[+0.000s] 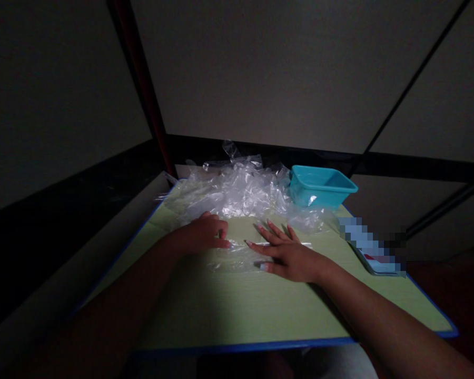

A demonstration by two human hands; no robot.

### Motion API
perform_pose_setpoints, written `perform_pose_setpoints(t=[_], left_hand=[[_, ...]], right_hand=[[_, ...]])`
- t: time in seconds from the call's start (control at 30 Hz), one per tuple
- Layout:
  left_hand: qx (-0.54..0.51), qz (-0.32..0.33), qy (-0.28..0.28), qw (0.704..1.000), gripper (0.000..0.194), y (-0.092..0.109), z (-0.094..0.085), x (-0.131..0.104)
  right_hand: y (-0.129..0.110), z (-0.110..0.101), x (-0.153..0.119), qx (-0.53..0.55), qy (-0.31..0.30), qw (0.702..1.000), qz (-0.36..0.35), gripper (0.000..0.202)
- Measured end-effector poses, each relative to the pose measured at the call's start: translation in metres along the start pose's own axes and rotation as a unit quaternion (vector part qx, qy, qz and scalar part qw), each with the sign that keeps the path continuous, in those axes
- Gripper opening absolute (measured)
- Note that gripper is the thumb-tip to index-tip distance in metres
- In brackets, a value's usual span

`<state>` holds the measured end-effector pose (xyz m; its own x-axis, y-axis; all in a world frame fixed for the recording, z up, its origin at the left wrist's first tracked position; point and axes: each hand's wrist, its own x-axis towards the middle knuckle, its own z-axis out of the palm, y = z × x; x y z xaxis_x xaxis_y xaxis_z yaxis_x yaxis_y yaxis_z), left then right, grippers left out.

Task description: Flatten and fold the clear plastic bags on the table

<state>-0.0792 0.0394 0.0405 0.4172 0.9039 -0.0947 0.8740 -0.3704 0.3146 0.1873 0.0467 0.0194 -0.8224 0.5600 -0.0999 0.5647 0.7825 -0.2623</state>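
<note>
A clear plastic bag point(237, 258) lies flattened on the table in front of me. My right hand point(286, 255) rests on it palm down, with the fingers spread and stretched out. My left hand point(205, 234) is at the bag's left end. Its thumb points toward the bag's edge and its index finger is bent, with a gap between them; the other fingers are partly hidden. Just beyond both hands is a heap of crumpled clear plastic bags point(245, 189).
A turquoise plastic basin point(319, 195) stands at the back right, touching the heap. A flat, phone-like object point(375, 252), partly blurred out, lies at the right edge. The yellow-green table point(240, 310) has a blue rim. Panelled walls point(260, 68) rise behind it.
</note>
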Motion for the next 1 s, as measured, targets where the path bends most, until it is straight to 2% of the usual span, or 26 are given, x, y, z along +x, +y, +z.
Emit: perform_pose_setpoints(t=[0.17,0.57,1.0], left_hand=[[-0.018,0.066,0.003,0.998,0.006,0.0057,0.0003,0.0010],[-0.056,0.104,-0.030,0.993,0.006,0.0070,-0.0015,-0.0010],[-0.106,0.070,-0.067,0.990,0.007,0.0103,-0.0020,-0.0032]], right_hand=[[0.0006,0.0000,0.0008,-0.004,-0.002,1.000,0.001,0.057],[-0.0002,-0.0012,0.0005,0.002,-0.009,1.000,0.008,0.057],[0.0006,0.0000,0.0008,-0.001,-0.005,1.000,0.004,0.057]])
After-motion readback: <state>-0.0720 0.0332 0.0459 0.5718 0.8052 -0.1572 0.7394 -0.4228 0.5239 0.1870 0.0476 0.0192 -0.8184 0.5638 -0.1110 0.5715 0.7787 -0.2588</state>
